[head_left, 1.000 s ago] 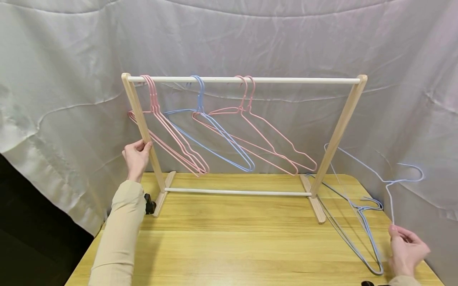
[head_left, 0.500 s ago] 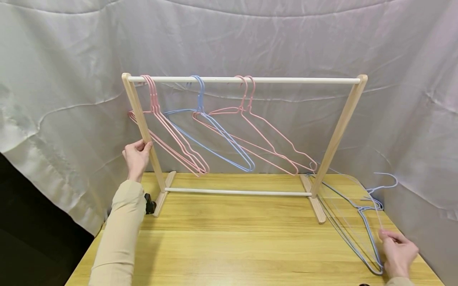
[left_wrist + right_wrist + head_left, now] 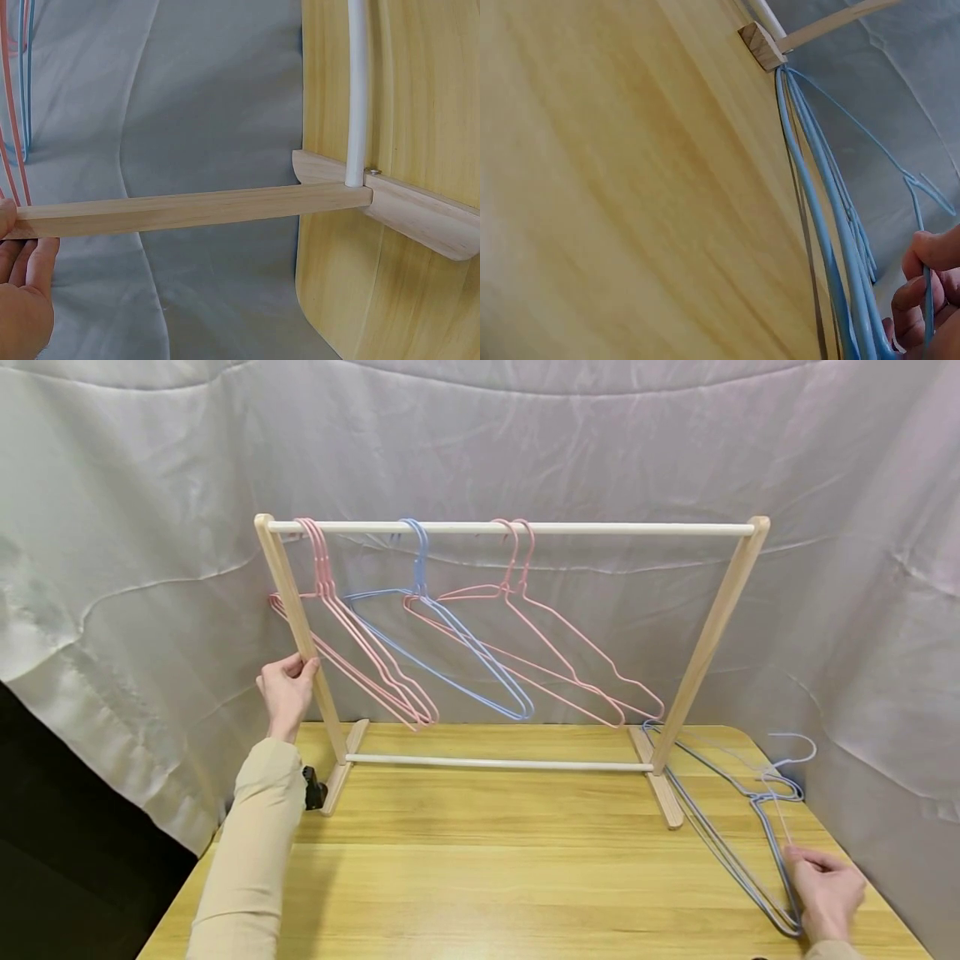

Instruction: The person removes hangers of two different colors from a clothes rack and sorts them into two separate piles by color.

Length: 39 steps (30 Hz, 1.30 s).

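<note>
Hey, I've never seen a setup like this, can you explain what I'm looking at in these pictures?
There's no machine, just a person's left hand and right hand. The wide picture is from a head-worn camera; the two close ones are from wrist cameras. A wooden clothes rack stands on the wooden table, with pink hangers and blue hangers on its white top rail. The left hand grips the rack's left post. The right hand holds another blue hanger beside other hangers lying on the table's right side.
</note>
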Motion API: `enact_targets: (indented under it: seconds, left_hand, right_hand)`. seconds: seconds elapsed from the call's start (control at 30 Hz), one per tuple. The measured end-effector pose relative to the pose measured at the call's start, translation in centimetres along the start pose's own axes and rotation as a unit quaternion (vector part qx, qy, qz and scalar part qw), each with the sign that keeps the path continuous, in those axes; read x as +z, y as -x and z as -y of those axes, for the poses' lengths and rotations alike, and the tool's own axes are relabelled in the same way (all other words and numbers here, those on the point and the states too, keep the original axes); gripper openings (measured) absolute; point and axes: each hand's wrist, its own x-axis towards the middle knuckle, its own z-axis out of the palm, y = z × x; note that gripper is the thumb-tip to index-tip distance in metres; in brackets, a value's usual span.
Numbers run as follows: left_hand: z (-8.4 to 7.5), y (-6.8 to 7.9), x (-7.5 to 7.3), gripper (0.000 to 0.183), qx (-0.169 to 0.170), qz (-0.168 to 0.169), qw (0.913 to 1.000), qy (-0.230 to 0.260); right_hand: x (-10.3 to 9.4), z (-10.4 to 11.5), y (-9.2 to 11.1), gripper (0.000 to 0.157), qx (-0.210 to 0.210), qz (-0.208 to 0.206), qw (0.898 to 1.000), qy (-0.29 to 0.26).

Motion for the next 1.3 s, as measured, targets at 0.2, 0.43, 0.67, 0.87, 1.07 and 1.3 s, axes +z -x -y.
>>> enact_targets:
  seconds: [0.2, 0.43, 0.67, 0.87, 1.07, 1.3]
  left_hand:
    - [0.0, 0.0, 0.0, 0.031, -0.003, 0.002, 1.0, 0.007]
    - [0.0, 0.0, 0.0, 0.03, -0.006, 0.002, 1.0, 0.0]
    - [0.1, -0.1, 0.1, 0.029, -0.004, -0.003, 1.0, -0.006]
    - [0.0, -0.1, 0.0, 0.03, -0.005, -0.003, 1.0, -0.008]
    - [0.0, -0.1, 0.0, 0.028, -0.003, -0.007, 0.9999, -0.011]
    - [0.0, -0.1, 0.1, 0.028, -0.004, -0.008, 0.9998, -0.015]
  right_hand:
    - [-0.2, -0.4, 0.0, 0.053, -0.006, 0.007, 0.998, 0.062]
    - [-0.2, -0.4, 0.1, 0.049, -0.012, 0.004, 0.997, 0.08]
    - [0.4, 0.7, -0.1, 0.039, -0.05, -0.02, 0.998, 0.038]
    - [2.2, 4.3, 0.8, 0.018, -0.103, 0.0, 0.994, -0.027]
    - [5.2, 9.2, 2.6, 0.008, -0.224, 0.037, 0.971, -0.077]
    - [8.3, 15.9, 5.9, 0.011, -0.294, 0.153, 0.926, -0.179]
